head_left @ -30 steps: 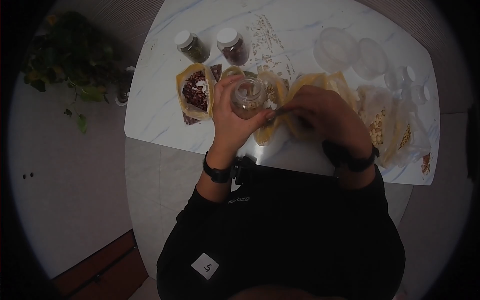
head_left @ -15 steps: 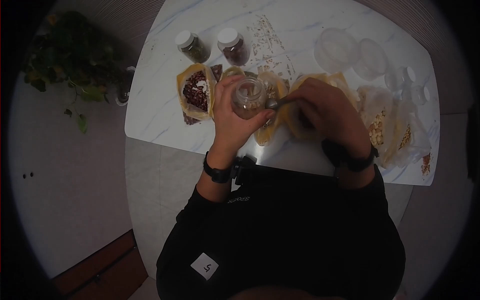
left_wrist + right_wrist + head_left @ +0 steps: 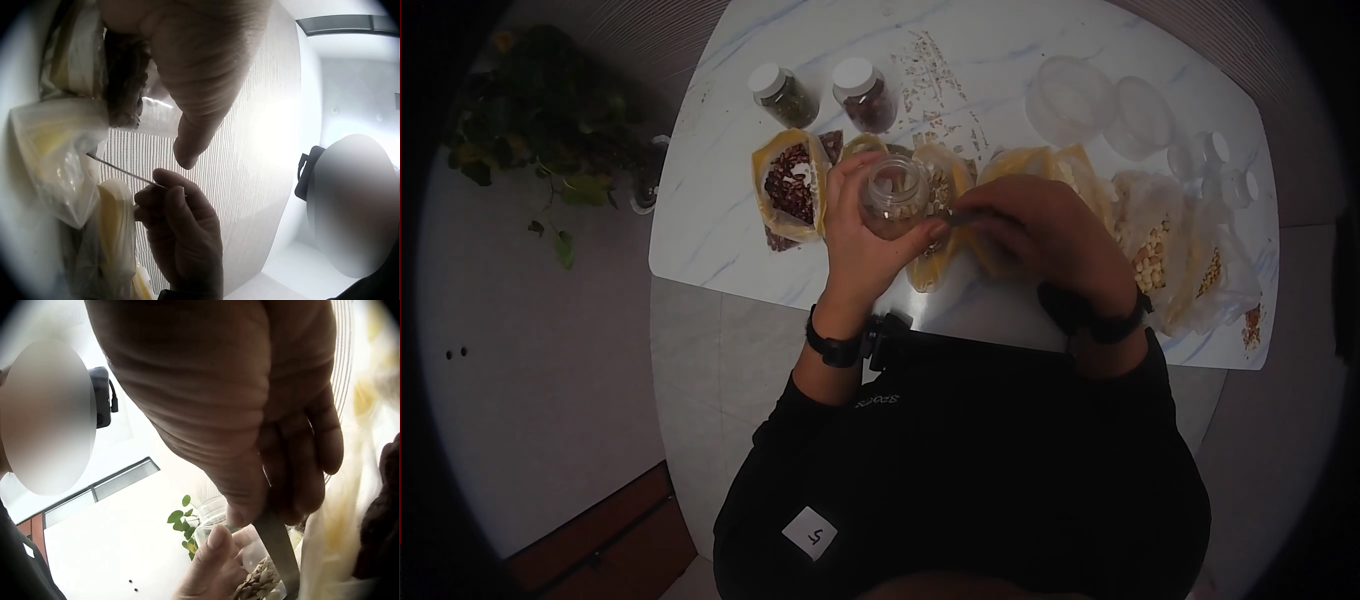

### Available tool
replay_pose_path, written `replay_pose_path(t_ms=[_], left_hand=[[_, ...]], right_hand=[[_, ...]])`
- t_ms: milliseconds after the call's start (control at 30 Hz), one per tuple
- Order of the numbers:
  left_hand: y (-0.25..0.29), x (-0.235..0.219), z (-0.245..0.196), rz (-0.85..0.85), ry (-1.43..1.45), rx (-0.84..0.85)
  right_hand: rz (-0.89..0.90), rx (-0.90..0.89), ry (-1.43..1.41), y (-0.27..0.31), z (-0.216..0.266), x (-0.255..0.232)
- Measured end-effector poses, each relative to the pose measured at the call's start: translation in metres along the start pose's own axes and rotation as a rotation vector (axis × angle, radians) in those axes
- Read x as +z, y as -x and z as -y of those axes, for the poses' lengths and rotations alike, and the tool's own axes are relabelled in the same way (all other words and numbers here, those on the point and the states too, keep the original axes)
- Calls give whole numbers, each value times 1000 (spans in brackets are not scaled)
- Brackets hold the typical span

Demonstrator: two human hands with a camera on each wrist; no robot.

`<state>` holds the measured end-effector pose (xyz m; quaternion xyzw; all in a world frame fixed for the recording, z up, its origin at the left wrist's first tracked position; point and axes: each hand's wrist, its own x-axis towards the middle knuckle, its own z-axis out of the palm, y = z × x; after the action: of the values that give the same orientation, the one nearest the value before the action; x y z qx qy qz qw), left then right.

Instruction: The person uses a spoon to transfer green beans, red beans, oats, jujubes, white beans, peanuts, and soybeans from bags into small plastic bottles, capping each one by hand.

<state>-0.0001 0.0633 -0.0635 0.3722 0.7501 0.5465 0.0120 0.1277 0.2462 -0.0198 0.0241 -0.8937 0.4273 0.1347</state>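
My left hand [image 3: 865,240] grips a clear, lidless jar [image 3: 897,195] by its side, thumb and fingers spread round it. Pale contents show low inside the jar. In the right hand [image 3: 1055,235] is a metal spoon [image 3: 128,174], pinched by its handle between thumb and fingers. The spoon points left, its tip close to the left thumb and over an open yellow bag [image 3: 930,272] of pale seeds. Brownish seeds [image 3: 259,581] show below the left fingers in the right wrist view. An open bag of dark red beans [image 3: 792,190] stands left of the jar.
Two white-lidded filled jars [image 3: 860,95] stand at the back left. Further right are bags of pale kernels [image 3: 1152,255], clear plastic tubs [image 3: 1070,100] and small lidded jars [image 3: 1240,188]. Crumbs [image 3: 930,80] lie scattered behind the bags. A plant [image 3: 540,120] is beyond the left edge.
The spoon's bowl showed beside the jar half a second ago; now the spoon is turned and looks thin there. My right hand has shifted slightly down. The left hand and jar barely move.
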Motion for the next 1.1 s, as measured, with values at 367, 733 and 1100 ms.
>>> replay_pose_path(t_ms=[367,733,1100], left_hand=[[0,-2,-1,6,-21,3],[0,-1,-1,9,-21,-8],[0,-2,-2,7,-48,18]], right_hand=[[-148,-227,205,-10,5,-5],[-180,-195,340,-8,6,-4],[-40,41,35,-3,6,9]])
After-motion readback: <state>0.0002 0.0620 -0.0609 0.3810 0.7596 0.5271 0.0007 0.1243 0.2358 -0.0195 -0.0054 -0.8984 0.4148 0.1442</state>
